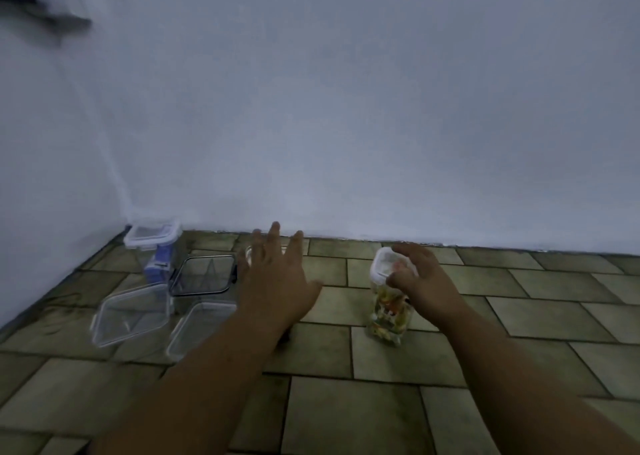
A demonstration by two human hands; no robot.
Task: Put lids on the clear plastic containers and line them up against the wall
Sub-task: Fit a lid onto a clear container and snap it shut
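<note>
The task looks roughly half done. One clear plastic container with a blue-clipped lid (152,243) already stands lidded in the corner, against the white wall (346,108). A second, the clear container with a black-rimmed lid (204,274), has its lid on but stands out from the wall on the tiled floor (381,420). The right hand (420,278) curls its fingers round the top of a tall clear plastic container with a white lid (389,302), filled with colourful pieces; it stands upright on the floor, near the wall but not against it. The left hand (277,274) is spread, fingers straight, holding nothing, above a clear item it mostly hides. Nearer the person lie two clear rectangular plastic pieces (131,312), side by side; through the blur they may be loose lids or shallow open containers. Counted: three lidded containers, two loose clear pieces, one hidden item. Left to do: lid whatever is open and line everything up along the wall
</note>
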